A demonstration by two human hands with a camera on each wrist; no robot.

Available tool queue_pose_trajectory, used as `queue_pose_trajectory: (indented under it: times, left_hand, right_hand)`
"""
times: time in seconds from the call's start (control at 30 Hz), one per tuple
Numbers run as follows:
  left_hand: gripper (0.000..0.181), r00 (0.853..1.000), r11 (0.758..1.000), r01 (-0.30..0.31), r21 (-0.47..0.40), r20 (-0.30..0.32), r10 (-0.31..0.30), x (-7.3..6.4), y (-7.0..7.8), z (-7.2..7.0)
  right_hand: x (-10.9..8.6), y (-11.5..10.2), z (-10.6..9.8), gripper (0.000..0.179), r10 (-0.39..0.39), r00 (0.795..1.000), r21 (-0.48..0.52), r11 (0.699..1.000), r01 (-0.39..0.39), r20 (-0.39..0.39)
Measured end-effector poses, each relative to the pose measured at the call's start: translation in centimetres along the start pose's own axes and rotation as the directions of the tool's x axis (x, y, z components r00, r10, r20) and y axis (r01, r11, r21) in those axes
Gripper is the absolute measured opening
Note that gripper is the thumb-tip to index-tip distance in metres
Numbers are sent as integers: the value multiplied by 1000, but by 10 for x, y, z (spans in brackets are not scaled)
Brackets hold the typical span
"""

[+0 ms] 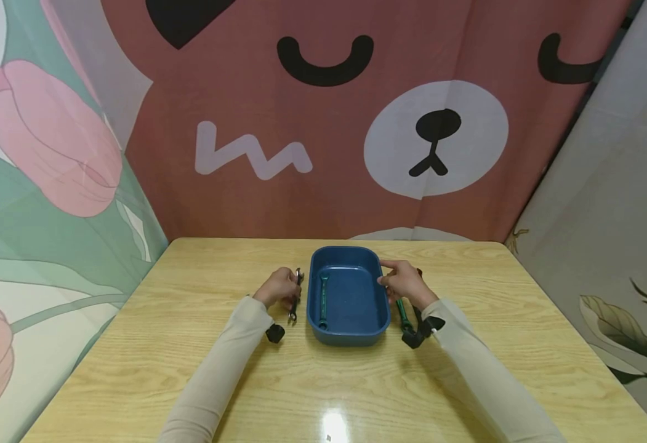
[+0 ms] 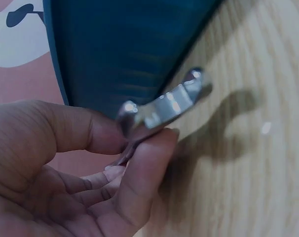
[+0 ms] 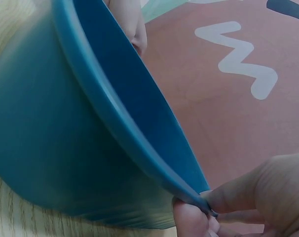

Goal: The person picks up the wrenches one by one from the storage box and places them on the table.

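My left hand (image 1: 280,287) pinches a silver wrench (image 1: 293,312) between thumb and fingers, just left of a blue plastic bin (image 1: 351,339). Up close in the left wrist view, the wrench's shiny open end (image 2: 164,106) sticks out past the fingertips, casting a shadow on the table. On the bin's right side, my right hand (image 1: 407,283) grips the rim, thumb and fingers on either side of the bin's edge (image 3: 134,143) in the right wrist view. A green wrench (image 1: 324,301) lies lengthwise inside the bin, along its left wall.
Another green wrench (image 1: 404,316) lies on the table right of the bin, partly hidden under my right hand and wrist. The wooden table (image 1: 234,381) ends at a printed curtain (image 1: 234,203) behind, with more curtains at both sides.
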State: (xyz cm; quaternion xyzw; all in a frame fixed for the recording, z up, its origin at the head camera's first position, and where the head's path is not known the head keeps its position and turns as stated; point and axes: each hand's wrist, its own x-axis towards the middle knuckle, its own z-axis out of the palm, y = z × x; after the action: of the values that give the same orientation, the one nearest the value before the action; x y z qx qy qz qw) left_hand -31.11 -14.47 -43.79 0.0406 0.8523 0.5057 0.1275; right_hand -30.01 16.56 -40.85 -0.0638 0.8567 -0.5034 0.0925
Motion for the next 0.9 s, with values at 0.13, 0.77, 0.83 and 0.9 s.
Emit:
queue_pose_trajectory:
  times: [0.13, 0.77, 0.83, 0.9]
  left_hand:
    - [23, 1000, 1000, 7, -19, 8, -7, 1, -3, 1]
    - [49, 1000, 986, -1, 164, 17, -2, 3, 1, -2]
    - [47, 1000, 980, -6, 201, 6, 5, 3, 1, -2]
    - [43, 1000, 970, -15, 243, -7, 17, 3, 0, -2]
  right_hand:
    - [0, 1, 0, 57, 10, 1000, 5, 1000, -10, 8]
    - [3, 2, -1, 57, 14, 1000, 10, 1000, -14, 4]
    - [3, 2, -1, 57, 13, 1000, 7, 1000, -13, 7]
    - [3, 2, -1, 57, 16, 1000, 10, 1000, -16, 8]
